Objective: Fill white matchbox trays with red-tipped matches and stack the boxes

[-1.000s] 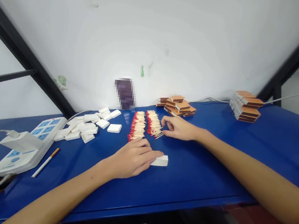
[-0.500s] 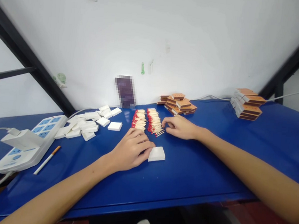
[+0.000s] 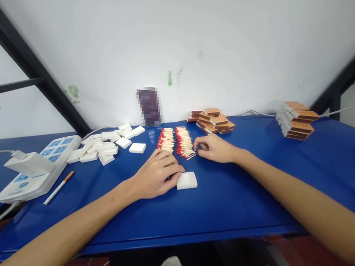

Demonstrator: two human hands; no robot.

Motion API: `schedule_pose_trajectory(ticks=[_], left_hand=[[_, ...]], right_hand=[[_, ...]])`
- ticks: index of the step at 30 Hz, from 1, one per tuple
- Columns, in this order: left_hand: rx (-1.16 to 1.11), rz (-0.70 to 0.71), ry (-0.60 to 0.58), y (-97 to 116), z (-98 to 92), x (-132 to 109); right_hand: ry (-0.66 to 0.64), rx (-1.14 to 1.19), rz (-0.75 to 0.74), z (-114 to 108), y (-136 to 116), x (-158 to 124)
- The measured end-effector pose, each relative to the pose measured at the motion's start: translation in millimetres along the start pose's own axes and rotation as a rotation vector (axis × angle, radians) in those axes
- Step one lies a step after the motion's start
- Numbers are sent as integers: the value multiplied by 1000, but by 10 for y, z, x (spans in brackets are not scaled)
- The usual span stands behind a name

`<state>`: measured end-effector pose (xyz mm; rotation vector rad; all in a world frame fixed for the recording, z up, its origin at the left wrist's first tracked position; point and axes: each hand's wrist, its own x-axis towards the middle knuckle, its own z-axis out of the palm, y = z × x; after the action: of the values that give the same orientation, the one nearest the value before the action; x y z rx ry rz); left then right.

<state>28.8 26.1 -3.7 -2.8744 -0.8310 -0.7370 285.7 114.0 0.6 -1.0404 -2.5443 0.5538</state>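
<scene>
Head view, angled forward-down, close over blue table (image 3: pixel 236 204)

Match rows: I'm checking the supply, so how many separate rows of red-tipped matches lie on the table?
2. The left row lies just beyond the left hand; the right row lies beside it, touching the right hand. The hands may hide a few more matches.

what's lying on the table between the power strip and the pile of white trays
In the head view, a single cigarette lies on the blue table just right of the power strip, nearer the table's front edge than the white trays. Otherwise that stretch is bare.
</scene>
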Motion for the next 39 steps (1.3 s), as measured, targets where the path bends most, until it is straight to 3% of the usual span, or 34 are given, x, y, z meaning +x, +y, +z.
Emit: schedule_pose_trajectory(ticks=[21,28,34,39], left_hand=[[-3,-9,-13,-7,-32,7],[-63,-1,-100,-10,-51,9],[-110,13,-142,18,-92,18],[-133,50,-120,19,-83,19]], right_hand=[[-103,134,68,-56,-83,-18],[-112,162,67,-57,-130,-17],[18,224,74,-37,-71,-7],[90,251,-12,78,-32,5]])
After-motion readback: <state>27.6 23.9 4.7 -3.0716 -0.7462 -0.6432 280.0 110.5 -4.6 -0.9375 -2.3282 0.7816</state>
